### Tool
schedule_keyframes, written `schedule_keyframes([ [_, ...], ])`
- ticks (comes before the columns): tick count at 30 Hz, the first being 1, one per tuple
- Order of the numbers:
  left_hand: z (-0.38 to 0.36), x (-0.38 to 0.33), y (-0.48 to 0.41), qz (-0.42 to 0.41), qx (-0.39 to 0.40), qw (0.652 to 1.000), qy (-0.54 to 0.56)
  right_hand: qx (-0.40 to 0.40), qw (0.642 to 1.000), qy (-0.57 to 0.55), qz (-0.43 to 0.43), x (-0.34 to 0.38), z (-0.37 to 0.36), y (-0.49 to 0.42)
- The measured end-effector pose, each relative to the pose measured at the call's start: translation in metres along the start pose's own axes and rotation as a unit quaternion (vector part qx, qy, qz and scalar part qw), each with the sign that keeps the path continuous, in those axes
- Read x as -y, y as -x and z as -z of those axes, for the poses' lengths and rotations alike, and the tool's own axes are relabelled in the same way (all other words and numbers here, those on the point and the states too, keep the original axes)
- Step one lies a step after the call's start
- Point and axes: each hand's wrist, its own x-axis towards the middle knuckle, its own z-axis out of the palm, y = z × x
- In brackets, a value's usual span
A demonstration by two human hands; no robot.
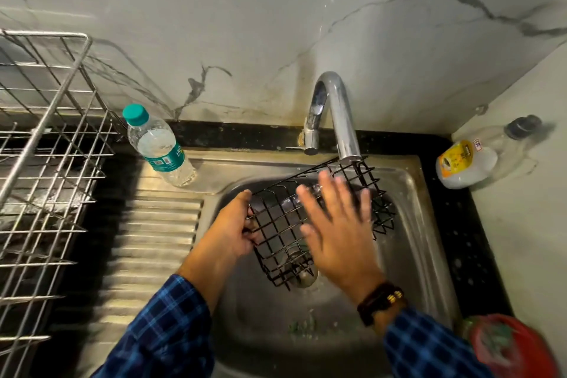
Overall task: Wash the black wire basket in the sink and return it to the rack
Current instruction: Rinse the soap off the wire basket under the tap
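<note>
Black wire basket (276, 225): left hand (233, 233) grips its edge, right hand (337, 236) splayed over it.

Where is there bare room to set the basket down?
Free: the ribbed drainboard between rack and sink bowl, below the water bottle. Crowded: under the tap, with basket, left hand and right hand; right counter holds a yellow-labelled bottle and red bag.

Home kitchen: steel sink (411, 193) w/ tap (337, 113), dish rack (46, 138), marble-look wall tiles (245, 24).

Head-worn view, steeply down over sink (417, 224)
</note>
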Motion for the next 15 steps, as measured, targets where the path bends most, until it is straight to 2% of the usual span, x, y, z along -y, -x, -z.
schedule_keyframes([
  [4, 0.0, 0.0, 0.004, -0.004, -0.001, 1.0, 0.01, -0.011, 0.985, -0.032, -0.171, -0.029, 0.006, -0.028],
  [8, -0.014, 0.005, 0.009, -0.023, 0.0, 1.0, 0.01, -0.031, 0.933, -0.124, -0.337, -0.012, 0.011, -0.054],
  [12, -0.008, 0.005, 0.017, -0.077, 0.007, 0.997, -0.031, -0.079, 0.915, -0.171, -0.357, -0.003, 0.02, -0.057],
  [15, 0.0, 0.006, 0.029, -0.197, 0.048, 0.972, -0.115, -0.088, 0.855, -0.325, -0.395, -0.009, 0.02, -0.048],
])
